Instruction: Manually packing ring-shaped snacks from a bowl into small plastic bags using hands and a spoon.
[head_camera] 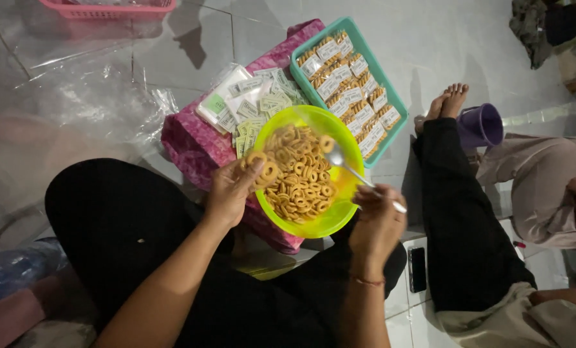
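While left hand pinches bowl rim, right hand grips spoon; handle axis runs up-left into rings, R nearer.

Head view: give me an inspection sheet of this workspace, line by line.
Surface: pale tiled floor under clear plastic sheet; pink cloth bundle serves as stand.
Job's things: green bowl of ring snacks; spoon; teal tray of packed bags; paper labels.
Clutter: purple cup, black phone, pink basket.
Grippers: left hand grips bowl rim; right hand holds spoon.
Cables: nothing seen.
Surroundings: another person's legs at right.
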